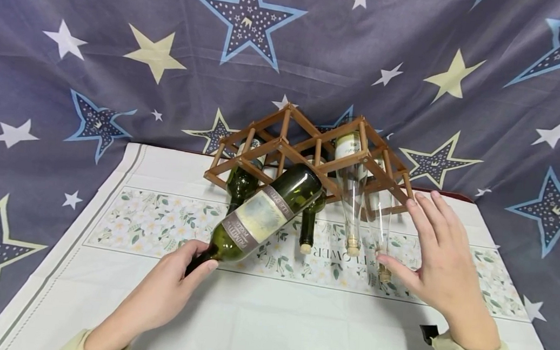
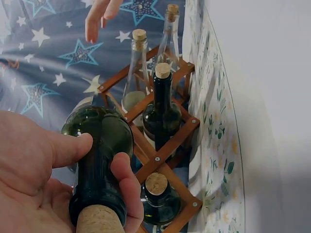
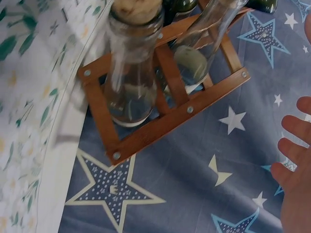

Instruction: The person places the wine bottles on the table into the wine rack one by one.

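Note:
My left hand [image 1: 170, 286] grips a green wine bottle [image 1: 262, 217] by its neck, with the labelled body slanting up and right toward the wooden wine rack [image 1: 282, 142]. Its base overlaps the rack's front in the head view, and I cannot tell whether they touch. In the left wrist view, thumb and fingers wrap the neck just above the cork [image 2: 99, 219]. My right hand [image 1: 445, 257] is spread with nothing in it, near the rack's right end. Beside it, two clear bottles [image 1: 351, 201] lie in the rack, necks forward and corked.
Two more green bottles, one at the left [image 1: 241, 186] and one at the centre [image 1: 308, 220], sit in the rack. A white tablecloth [image 1: 289, 327] with a floral strip covers the table. Behind the rack hangs a grey-blue curtain [image 1: 328, 48] with stars.

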The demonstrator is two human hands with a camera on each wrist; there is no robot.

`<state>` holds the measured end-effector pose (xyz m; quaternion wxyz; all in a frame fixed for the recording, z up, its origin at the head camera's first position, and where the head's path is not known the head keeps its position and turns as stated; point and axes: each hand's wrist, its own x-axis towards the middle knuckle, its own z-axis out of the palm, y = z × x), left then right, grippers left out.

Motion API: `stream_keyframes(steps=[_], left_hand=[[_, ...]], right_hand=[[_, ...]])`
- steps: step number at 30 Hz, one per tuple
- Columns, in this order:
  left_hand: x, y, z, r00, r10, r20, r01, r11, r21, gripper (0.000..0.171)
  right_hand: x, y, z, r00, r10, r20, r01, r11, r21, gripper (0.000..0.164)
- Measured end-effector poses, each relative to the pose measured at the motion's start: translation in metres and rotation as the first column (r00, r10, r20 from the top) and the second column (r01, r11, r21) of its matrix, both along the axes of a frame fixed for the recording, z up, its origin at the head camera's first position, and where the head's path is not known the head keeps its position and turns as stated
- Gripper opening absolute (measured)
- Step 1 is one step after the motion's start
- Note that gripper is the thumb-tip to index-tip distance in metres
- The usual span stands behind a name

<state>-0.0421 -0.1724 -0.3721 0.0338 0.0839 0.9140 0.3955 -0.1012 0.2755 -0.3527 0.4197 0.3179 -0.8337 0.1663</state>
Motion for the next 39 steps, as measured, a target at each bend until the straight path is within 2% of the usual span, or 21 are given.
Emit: stream_keyframes(steps=[6,11,23,39], left_hand=[[0.003,-0.003,-0.001,1.000,0.001,0.028,-0.002,0.999,0.039,0.034],[0.005,-0.006,-0.003,0.998,0.010,0.065,-0.014,0.997,0.072,0.033],[0.003,-0.007,-0.004,0.972,0.049,0.229,-0.085,0.985,0.150,0.036],[-0.001,-0.001,-0.008,0.971,0.058,0.231,-0.105,0.974,0.199,0.028]], right_hand=[[0.001,0.018,-0.007,0.998,-0.055,0.030,0.055,0.998,0.012,0.097],[0.000,0.028,-0.014,0.996,-0.071,0.057,0.070,0.997,0.021,0.100],[0.001,0.046,-0.027,0.980,-0.128,0.153,0.120,0.991,0.060,0.104],[0.002,0.054,-0.036,0.971,-0.156,0.183,0.145,0.987,0.074,0.105]])
